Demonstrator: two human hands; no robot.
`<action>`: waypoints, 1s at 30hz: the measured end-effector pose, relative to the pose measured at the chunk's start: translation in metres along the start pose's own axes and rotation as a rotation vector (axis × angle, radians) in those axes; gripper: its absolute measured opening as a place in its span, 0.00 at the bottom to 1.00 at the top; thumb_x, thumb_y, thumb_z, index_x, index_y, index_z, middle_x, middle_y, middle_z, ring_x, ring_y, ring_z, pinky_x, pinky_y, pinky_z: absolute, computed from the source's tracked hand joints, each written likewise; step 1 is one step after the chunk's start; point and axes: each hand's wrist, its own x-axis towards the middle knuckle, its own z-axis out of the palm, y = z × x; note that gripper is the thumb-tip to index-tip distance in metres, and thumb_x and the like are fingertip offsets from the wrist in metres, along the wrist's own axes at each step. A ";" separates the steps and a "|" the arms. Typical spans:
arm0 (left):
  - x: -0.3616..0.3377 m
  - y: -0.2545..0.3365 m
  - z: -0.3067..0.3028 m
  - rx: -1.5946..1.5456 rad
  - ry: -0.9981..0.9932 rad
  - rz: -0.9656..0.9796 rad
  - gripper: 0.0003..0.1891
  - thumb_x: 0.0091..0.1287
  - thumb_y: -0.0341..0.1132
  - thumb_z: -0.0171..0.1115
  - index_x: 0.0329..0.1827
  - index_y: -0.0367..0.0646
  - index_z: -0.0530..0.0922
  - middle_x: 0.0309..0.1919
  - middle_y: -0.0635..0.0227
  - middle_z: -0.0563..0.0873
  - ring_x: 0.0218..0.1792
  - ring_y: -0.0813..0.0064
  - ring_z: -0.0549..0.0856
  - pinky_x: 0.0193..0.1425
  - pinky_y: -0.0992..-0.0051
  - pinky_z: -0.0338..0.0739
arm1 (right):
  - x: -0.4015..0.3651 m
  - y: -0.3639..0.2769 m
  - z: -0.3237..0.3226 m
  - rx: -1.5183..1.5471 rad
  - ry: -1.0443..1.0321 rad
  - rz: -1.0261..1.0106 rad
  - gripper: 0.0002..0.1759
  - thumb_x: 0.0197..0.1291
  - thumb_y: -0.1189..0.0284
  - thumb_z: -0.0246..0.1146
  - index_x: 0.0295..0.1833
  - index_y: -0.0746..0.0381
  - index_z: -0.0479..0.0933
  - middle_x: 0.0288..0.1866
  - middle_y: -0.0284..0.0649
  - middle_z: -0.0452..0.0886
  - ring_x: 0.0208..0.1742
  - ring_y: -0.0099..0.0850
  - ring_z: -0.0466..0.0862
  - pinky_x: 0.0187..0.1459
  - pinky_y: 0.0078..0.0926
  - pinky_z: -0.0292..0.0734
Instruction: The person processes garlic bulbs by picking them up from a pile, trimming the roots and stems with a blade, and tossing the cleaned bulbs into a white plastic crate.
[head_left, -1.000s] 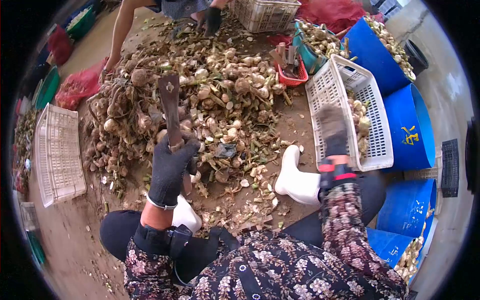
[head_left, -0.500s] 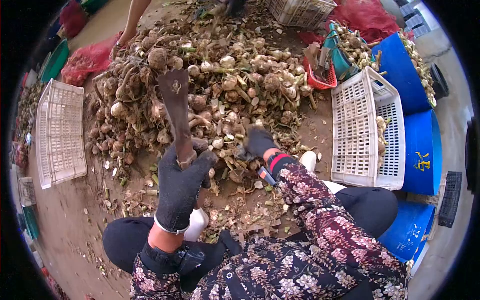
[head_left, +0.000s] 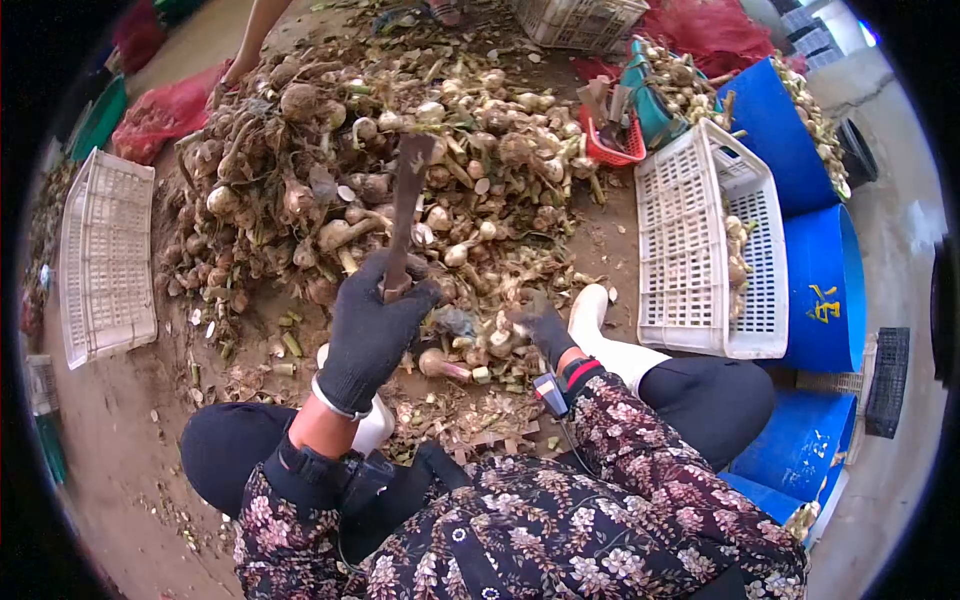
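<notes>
My left hand (head_left: 375,325), in a dark glove, is closed round the lower end of a knife (head_left: 408,190) with a broad, rusty blade that points up and away from me. A large heap of garlic bulbs (head_left: 450,170) with stems and dirt lies in front of both hands. Low on the near right side of the heap, my gloved right hand (head_left: 543,328) has its fingers curled against a pale garlic bulb (head_left: 503,332); the fingertips are partly hidden. Below it lie a garlic bulb with its stem (head_left: 440,365) and cut stem pieces (head_left: 482,375).
White plastic crates stand at left (head_left: 108,260) and right (head_left: 685,250), the right one with some garlic. Blue barrels (head_left: 825,290) line the right. A red basket (head_left: 615,150) holds tools. Another person's arm (head_left: 255,40) reaches in at the back left, by a red net bag (head_left: 165,110).
My right hand has come nearer to me, drawing garlic from the heap. The knife has turned more edge-on in my left hand, and the view has shifted slightly.
</notes>
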 end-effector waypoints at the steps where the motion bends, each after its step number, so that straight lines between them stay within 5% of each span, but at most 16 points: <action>1: -0.002 -0.003 0.008 -0.079 -0.030 0.044 0.10 0.58 0.31 0.67 0.42 0.42 0.78 0.27 0.68 0.84 0.28 0.77 0.83 0.31 0.77 0.75 | -0.012 -0.043 -0.014 0.074 -0.068 0.026 0.42 0.49 0.52 0.71 0.62 0.71 0.68 0.57 0.52 0.76 0.55 0.41 0.78 0.58 0.35 0.71; 2: -0.004 -0.007 0.013 -0.079 -0.037 0.060 0.10 0.58 0.31 0.67 0.42 0.42 0.78 0.27 0.68 0.84 0.28 0.77 0.83 0.31 0.77 0.75 | -0.030 -0.085 -0.017 0.181 0.003 0.089 0.40 0.49 0.54 0.70 0.60 0.73 0.70 0.55 0.49 0.78 0.54 0.38 0.78 0.58 0.32 0.70; 5: -0.008 -0.022 0.028 0.403 -0.146 0.260 0.12 0.56 0.38 0.67 0.41 0.45 0.77 0.30 0.55 0.83 0.34 0.53 0.85 0.38 0.62 0.77 | -0.039 -0.111 -0.030 0.114 0.043 -0.110 0.35 0.51 0.56 0.68 0.57 0.73 0.73 0.51 0.47 0.80 0.52 0.35 0.79 0.57 0.29 0.70; 11: -0.027 -0.016 0.046 0.646 -0.264 0.373 0.12 0.59 0.42 0.63 0.40 0.46 0.75 0.33 0.54 0.83 0.37 0.49 0.83 0.38 0.56 0.76 | -0.095 -0.175 -0.040 -0.078 -0.126 -0.252 0.22 0.54 0.58 0.68 0.45 0.65 0.80 0.33 0.41 0.83 0.34 0.29 0.81 0.40 0.30 0.75; 20: -0.026 -0.019 0.044 0.646 -0.281 0.287 0.15 0.59 0.42 0.63 0.46 0.45 0.76 0.35 0.51 0.83 0.39 0.47 0.83 0.41 0.55 0.77 | -0.124 -0.208 -0.029 0.191 -0.103 -0.307 0.15 0.57 0.68 0.65 0.46 0.67 0.80 0.37 0.39 0.84 0.37 0.27 0.81 0.42 0.27 0.75; 24: 0.003 -0.083 0.016 0.592 -0.354 0.034 0.20 0.56 0.47 0.64 0.42 0.38 0.80 0.35 0.46 0.84 0.41 0.48 0.84 0.47 0.60 0.76 | -0.147 -0.245 -0.055 0.669 -0.138 -0.353 0.15 0.56 0.73 0.64 0.49 0.65 0.79 0.42 0.35 0.82 0.42 0.22 0.80 0.44 0.21 0.75; 26: 0.008 -0.079 0.021 0.311 -0.345 -0.103 0.19 0.55 0.44 0.68 0.42 0.37 0.79 0.31 0.54 0.85 0.34 0.60 0.85 0.41 0.65 0.77 | -0.141 -0.255 -0.070 0.460 -0.057 -0.391 0.16 0.56 0.73 0.63 0.50 0.66 0.77 0.40 0.34 0.82 0.42 0.22 0.80 0.48 0.21 0.74; 27: 0.011 -0.078 0.028 0.316 -0.362 -0.090 0.19 0.55 0.44 0.68 0.42 0.37 0.79 0.31 0.54 0.85 0.34 0.60 0.85 0.41 0.65 0.77 | -0.135 -0.247 -0.074 0.486 -0.077 -0.376 0.16 0.56 0.73 0.63 0.51 0.65 0.77 0.40 0.35 0.82 0.43 0.22 0.80 0.48 0.21 0.74; 29: -0.007 -0.031 0.039 0.013 -0.219 0.028 0.19 0.55 0.41 0.72 0.43 0.36 0.79 0.28 0.63 0.84 0.29 0.77 0.81 0.35 0.73 0.76 | -0.122 -0.233 -0.071 0.497 -0.131 -0.355 0.16 0.56 0.73 0.63 0.51 0.65 0.77 0.41 0.35 0.82 0.44 0.23 0.80 0.49 0.21 0.73; 30: -0.015 -0.015 0.042 -0.083 -0.262 -0.131 0.21 0.55 0.40 0.73 0.45 0.36 0.78 0.27 0.70 0.82 0.28 0.85 0.76 0.30 0.78 0.73 | -0.120 -0.226 -0.064 0.642 -0.085 -0.263 0.17 0.56 0.74 0.63 0.52 0.65 0.76 0.42 0.36 0.82 0.45 0.23 0.80 0.50 0.23 0.74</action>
